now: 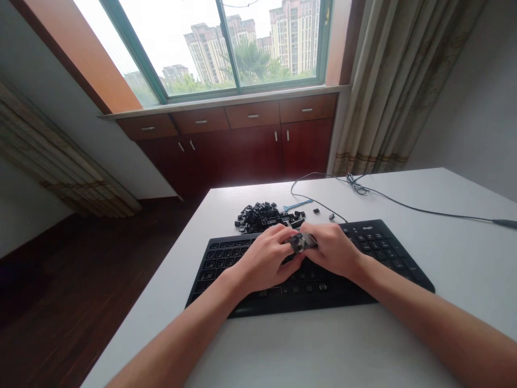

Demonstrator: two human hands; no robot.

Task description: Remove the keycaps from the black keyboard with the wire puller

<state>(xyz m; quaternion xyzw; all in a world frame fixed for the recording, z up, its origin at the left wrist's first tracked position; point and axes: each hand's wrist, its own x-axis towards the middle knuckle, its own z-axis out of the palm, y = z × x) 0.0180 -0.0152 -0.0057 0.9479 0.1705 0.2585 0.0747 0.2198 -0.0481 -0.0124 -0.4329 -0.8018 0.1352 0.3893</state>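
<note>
A black keyboard (311,310) lies on the white table, many of its keycaps off, leaving bare key sockets on the left and middle. Over its middle, my left hand (269,256) and my right hand (329,245) meet with fingers bent inward. Between them is a small flat piece with a grey and black camouflage-like pattern (299,242), gripped from both sides. Its exact kind is not clear, and my fingers cover its ends. Just behind the keyboard is a heap of loose black keycaps (258,215).
Beyond the heap lies a thin blue tool (298,206). Two loose keycaps, one a dark keycap (316,210), sit to its right. A black cable (424,209) runs from the keyboard, bundled midway, to the right edge. The white table (456,248) ends at the left above a dark floor.
</note>
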